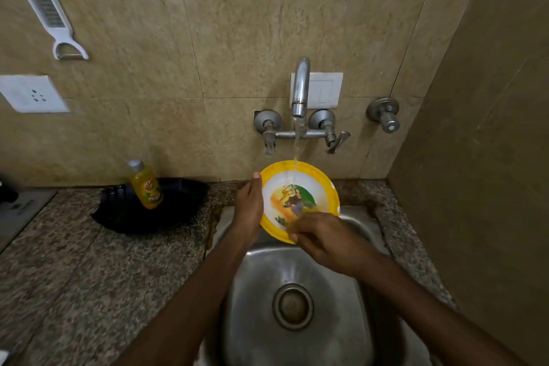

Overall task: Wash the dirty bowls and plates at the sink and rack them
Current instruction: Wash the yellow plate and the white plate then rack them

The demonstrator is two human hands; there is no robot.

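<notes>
A yellow-rimmed plate [300,190] with a cartoon picture on its white centre is tilted upright over the steel sink [297,270]. Water from the tap [300,89] runs onto its upper rim. My left hand [249,211] grips the plate's left edge, thumb on the front, fingers hidden behind it. My right hand [318,239] lies with curled fingers on the plate's lower front face; whether it holds a scrubber is hidden.
A yellow bottle of dish soap [145,184] stands on a black tray [178,208] on the granite counter [89,270] left of the sink. A side wall [481,157] closes in on the right. The sink drain [292,306] lies below my arms.
</notes>
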